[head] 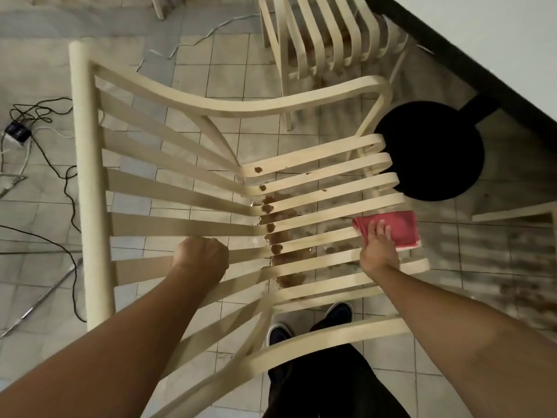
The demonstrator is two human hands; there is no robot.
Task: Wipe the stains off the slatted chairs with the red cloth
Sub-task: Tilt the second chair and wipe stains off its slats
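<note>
**Seat Wiping: Cloth Position at the Front of the Slats**

We are standing over the slatted chair and looking down through its cream slats to the tiled floor. Our left hand is gripping one of the backrest slats partway along its length, with the fingers curled round it in a fist. Our right hand is lying flat, fingers straight and spread, and is pressing the red cloth onto the seat slats. The cloth is folded and is sitting across a few slats, close to their curled front ends.

Brown stains are showing in a line along the bend where the seat is meeting the backrest. They are appearing as roughly one blot per slat over several slats, well apart from the cloth. Smaller brown specks are showing further out on the far seat slats. Brown puddling is also showing on the floor beneath the seat.

A second slatted chair is standing beyond the first, with brown marks on the floor around it. A round black table base is sitting just beside the front ends of the far seat slats. On the floor to our left, black cables, a small black adapter and a metal rod are lying. Our dark shoes are showing through the gaps in the chair frame.
</note>
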